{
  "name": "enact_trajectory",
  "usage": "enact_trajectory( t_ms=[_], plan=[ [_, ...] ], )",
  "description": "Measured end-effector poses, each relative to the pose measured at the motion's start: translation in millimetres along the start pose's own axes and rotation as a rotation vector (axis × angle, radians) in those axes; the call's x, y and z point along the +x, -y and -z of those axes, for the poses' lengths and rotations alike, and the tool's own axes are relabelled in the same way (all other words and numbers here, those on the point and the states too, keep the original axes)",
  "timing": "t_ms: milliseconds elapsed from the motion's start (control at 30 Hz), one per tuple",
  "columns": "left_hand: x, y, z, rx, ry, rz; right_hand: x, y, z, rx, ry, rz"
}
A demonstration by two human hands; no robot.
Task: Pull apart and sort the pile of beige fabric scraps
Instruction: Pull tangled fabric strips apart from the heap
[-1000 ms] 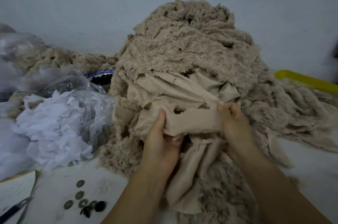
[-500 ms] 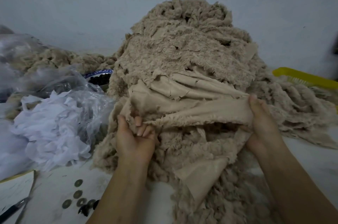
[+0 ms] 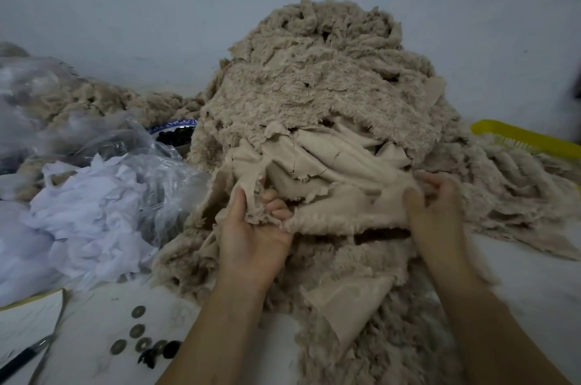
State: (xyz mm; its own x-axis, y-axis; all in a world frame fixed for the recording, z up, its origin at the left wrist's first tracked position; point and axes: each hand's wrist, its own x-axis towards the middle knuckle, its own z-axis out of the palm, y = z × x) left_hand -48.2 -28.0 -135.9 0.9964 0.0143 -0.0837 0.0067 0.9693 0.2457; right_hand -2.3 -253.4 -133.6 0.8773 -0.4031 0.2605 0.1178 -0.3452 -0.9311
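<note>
1 beige scrap (image 3: 345, 215) is gripped at its ends by the left hand (image 3: 254, 237) and right hand (image 3: 440, 218), fingers curled, mid-frame against the pile (image 3: 314, 86); it is judged soft, light, clingy, best pinched at edges.

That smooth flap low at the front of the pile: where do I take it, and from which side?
Pinch the smooth flap at its free lower corner, coming from the near side. That corner lies on top of the fluffy scraps, uncovered, while its upper edge seems tucked into the pile.
</note>
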Motion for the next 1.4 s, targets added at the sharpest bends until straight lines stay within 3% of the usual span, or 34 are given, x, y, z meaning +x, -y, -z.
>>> enact_trajectory(
  t_ms=[33,100,167,233,267,333,400,533,567,600,667,733,800,867,967,1000,1133,1233,1300,1400],
  plan=[
    [-1,2,-1,-0.003,0.024,0.018,-5,2,-2,-0.180,-0.073,0.199],
    [-2,8,-3,-0.006,0.065,0.054,-22,14,-8,-0.231,-0.074,0.483],
    [-4,12,-5,-0.004,0.101,0.082,-43,31,-17,-0.121,0.305,0.533],
    [-4,13,-5,0.006,0.114,0.088,-60,34,-29,-0.202,0.739,0.503],
    [-4,11,-5,0.007,0.108,0.076,-61,27,-34,-0.255,0.839,0.530],
    [-4,5,-4,-0.017,0.087,0.037,-52,18,-36,-0.325,0.756,0.644],
    [-4,-4,-2,-0.058,0.072,0.001,-35,10,-28,-0.354,0.534,0.677],
    [-1,-19,-4,-0.065,0.015,-0.099,-7,-1,1,-0.144,0.066,0.317],
    [-2,-17,-6,-0.045,0.010,-0.114,-6,1,5,-0.035,0.037,0.195],
    [-3,-12,-9,-0.007,0.008,-0.105,-6,4,5,0.105,0.091,0.071],
    [-3,5,-11,0.161,-0.005,-0.009,-14,14,1,0.330,0.383,-0.097],
    [-7,24,-11,0.488,0.001,0.082,-24,21,-2,0.307,0.747,-0.042],
    [-13,36,-11,0.851,0.073,0.122,-29,20,-5,0.231,0.919,0.040],
    [-16,41,-6,1.028,0.204,0.157,-26,20,-8,0.171,0.713,0.066],
    [-18,41,-3,1.224,0.140,0.118,-7,8,-8,0.060,0.136,0.030],
    [-16,42,-1,1.303,0.122,0.090,-1,2,-8,0.007,0.064,0.062],
    [-17,47,2,1.445,0.143,0.055,4,-17,-16,-0.140,0.335,-0.025],
    [-18,43,-2,1.373,0.152,-0.001,3,-15,-20,-0.223,0.287,0.089],
    [-16,35,-5,1.188,0.110,-0.049,5,-7,-15,0.013,0.199,0.076],
    [-7,21,-5,0.914,0.045,-0.066,1,10,-12,0.662,0.212,-0.172]
  ],
)
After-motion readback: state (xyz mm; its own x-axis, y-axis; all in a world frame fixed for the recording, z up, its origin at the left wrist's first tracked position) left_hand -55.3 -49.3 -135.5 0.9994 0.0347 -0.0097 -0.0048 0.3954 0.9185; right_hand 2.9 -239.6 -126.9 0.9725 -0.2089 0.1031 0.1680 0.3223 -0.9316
